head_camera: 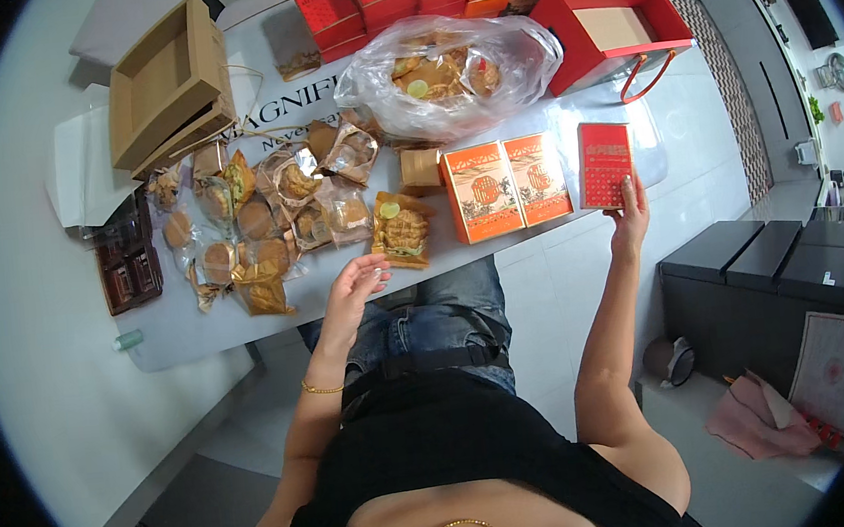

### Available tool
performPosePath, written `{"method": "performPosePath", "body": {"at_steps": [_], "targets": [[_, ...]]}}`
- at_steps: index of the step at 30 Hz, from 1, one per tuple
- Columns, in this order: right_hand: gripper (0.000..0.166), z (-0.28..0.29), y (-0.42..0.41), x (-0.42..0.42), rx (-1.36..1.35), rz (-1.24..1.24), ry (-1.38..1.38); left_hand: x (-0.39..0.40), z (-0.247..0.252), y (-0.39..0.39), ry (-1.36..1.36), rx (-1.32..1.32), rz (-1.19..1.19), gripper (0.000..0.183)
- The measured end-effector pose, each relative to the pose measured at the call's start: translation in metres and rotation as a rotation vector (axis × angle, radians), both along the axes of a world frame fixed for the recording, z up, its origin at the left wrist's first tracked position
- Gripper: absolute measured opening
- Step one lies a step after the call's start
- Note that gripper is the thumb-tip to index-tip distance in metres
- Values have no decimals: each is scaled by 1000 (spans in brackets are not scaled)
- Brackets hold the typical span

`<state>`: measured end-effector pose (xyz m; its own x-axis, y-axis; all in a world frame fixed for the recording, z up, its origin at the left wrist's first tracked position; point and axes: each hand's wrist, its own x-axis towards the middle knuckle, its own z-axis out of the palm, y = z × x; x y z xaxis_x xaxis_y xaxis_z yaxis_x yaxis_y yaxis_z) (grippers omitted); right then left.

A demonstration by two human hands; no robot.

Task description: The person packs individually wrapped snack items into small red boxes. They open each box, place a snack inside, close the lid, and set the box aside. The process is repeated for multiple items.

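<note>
My right hand (630,214) grips the lower end of a small red box (605,164) that bears writing, at the table's front edge. My left hand (356,290) has its fingers apart and holds nothing. It hovers by the front edge, just below a wrapped pastry (401,231) in a gold packet. Two orange gift boxes (484,194) with printed scenes stand side by side between my hands. A small tan box (421,171) sits behind the pastry. Several individually wrapped cakes (260,217) lie in a loose pile to the left.
A clear plastic bag (453,103) of pastries stands mid-table. Red boxes (380,0) are stacked at the back. At the right is a red gift carrier (612,28) with a cord handle. Brown cardboard boxes (162,90) and a dark plastic tray (129,270) are at the left.
</note>
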<state>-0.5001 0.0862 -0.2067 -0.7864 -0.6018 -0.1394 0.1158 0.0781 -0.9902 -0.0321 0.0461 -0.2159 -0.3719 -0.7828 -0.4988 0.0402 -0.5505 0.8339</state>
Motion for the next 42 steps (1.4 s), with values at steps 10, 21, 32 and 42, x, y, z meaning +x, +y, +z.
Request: {"method": "performPosePath", "body": {"at_steps": [10, 21, 32, 42], "targets": [[44, -120, 10, -44, 362, 112, 509, -25, -21, 14, -474, -707, -261, 40], [33, -21, -44, 59, 132, 209, 962, -79, -68, -22, -1110, -1119, -726, 47], [35, -11, -125, 229, 98, 1220, 1331, 1, -97, -51, -1102, -1242, -351, 54], [96, -66, -167, 283, 594, 1155, 1266, 35, -96, -32, -1044, -1221, -421, 50]]}}
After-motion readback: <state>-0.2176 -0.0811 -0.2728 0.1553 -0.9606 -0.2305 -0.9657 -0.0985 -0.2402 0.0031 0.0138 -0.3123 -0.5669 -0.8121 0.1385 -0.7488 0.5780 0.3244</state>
